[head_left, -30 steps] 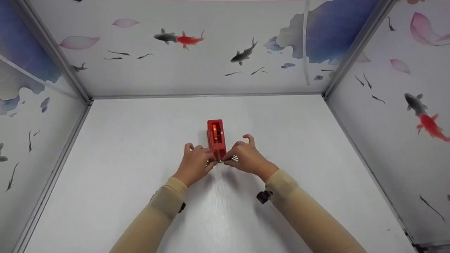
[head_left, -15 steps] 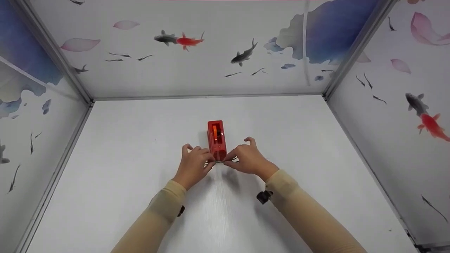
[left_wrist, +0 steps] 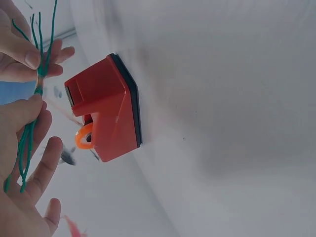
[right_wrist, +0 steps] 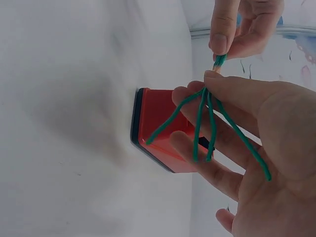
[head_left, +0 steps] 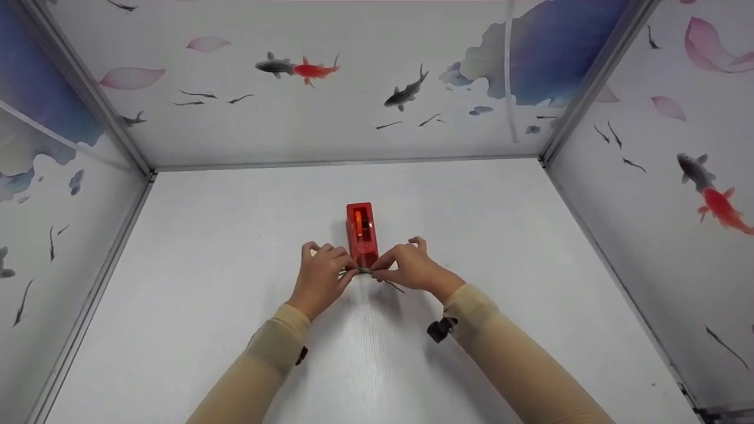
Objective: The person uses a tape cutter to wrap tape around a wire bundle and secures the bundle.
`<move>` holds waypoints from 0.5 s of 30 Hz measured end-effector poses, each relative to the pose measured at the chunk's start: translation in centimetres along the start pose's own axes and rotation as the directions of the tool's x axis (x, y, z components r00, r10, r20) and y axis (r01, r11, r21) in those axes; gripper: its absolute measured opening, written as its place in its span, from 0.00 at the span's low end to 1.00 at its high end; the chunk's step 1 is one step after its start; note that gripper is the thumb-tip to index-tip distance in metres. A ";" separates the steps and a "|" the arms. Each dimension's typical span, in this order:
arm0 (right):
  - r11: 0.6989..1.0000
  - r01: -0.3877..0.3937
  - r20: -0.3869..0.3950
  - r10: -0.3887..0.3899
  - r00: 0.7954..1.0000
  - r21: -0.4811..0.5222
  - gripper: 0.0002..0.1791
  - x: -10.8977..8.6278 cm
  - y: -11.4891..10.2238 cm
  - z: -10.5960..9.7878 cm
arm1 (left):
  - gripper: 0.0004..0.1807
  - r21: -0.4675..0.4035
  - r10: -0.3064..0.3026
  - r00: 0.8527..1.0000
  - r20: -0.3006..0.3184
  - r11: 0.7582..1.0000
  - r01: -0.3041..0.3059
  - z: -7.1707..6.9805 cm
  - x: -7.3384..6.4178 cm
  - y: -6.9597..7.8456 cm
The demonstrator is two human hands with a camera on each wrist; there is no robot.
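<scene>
A small bundle of green wires [left_wrist: 27,143] is stretched between both hands, just in front of the red tape dispenser [head_left: 361,234]. My left hand [head_left: 321,274] pinches one side of the bundle between thumb and fingers, strands running back along the palm. On the other side my right hand [head_left: 415,268] pinches it with thumb and forefinger. Four-way splayed loose ends hang from this grip across the palm in the right wrist view. A tan, shiny band [left_wrist: 39,83] shows around the bundle's middle, between the two thumbs. Both hands are raised above the table.
The dispenser stands on the white table [head_left: 235,353], its toothed cutter [left_wrist: 69,97] facing the hands and an orange roll core [left_wrist: 83,137] inside. Walls printed with fish and petals, such as the back wall [head_left: 353,129], enclose the table on three sides.
Both hands have shifted very slightly left. A wire end now sticks out below the right hand, where the strands earlier lay behind its fingers. The dispenser stays put.
</scene>
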State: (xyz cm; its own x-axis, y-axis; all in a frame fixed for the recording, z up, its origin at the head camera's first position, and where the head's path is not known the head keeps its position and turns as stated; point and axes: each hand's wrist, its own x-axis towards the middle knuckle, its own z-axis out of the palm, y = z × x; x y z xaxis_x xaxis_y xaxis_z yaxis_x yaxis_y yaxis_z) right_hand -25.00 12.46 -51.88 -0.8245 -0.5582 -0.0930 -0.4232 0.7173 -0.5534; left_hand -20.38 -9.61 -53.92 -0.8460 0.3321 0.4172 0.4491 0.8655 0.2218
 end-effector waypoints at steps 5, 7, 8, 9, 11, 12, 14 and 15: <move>0.999 0.018 -0.046 -0.016 0.999 0.029 0.07 0.0 0.4 0.3 | 0.06 -0.031 -0.021 1.000 0.006 0.999 0.021 0.4 -0.2 0.1; 0.999 0.040 -0.076 -0.039 0.996 0.019 0.07 0.0 0.4 0.2 | 0.06 -0.049 -0.035 0.999 0.008 0.998 0.035 0.4 -0.1 0.1; 0.998 0.056 -0.093 -0.054 0.994 0.012 0.07 0.0 0.4 0.1 | 0.06 -0.059 -0.043 0.999 0.010 0.997 0.043 0.5 -0.1 0.1; 0.997 0.071 -0.107 -0.071 0.992 0.004 0.06 0.1 0.5 0.0 | 0.06 -0.071 -0.053 0.998 0.015 0.996 0.054 0.5 0.0 0.2; 0.995 0.100 -0.126 -0.100 0.987 -0.008 0.05 0.1 0.5 -0.1 | 0.07 -0.106 -0.078 0.996 0.038 0.991 0.081 0.6 0.1 0.1; 0.994 0.112 -0.132 -0.111 0.985 -0.007 0.05 0.0 0.5 -0.1 | 0.07 -0.131 -0.091 0.994 0.054 0.987 0.098 0.6 0.1 0.0; 0.991 0.132 -0.137 -0.132 0.982 -0.007 0.05 0.0 0.7 -0.1 | 0.08 -0.193 -0.118 0.988 0.097 0.972 0.135 0.6 0.0 -0.1; 0.990 0.139 -0.136 -0.139 0.981 -0.004 0.05 0.0 0.7 -0.1 | 0.08 -0.229 -0.132 0.983 0.124 0.961 0.158 0.6 -0.1 -0.2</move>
State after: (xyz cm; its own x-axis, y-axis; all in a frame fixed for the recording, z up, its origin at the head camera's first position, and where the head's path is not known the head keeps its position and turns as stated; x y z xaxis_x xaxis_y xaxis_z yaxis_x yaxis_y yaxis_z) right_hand -25.34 13.05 -52.15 -0.8013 -0.5902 0.0983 -0.5356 0.6343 -0.5575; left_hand -20.60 -9.60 -54.55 -0.9268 0.2588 0.2720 0.3638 0.7981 0.4803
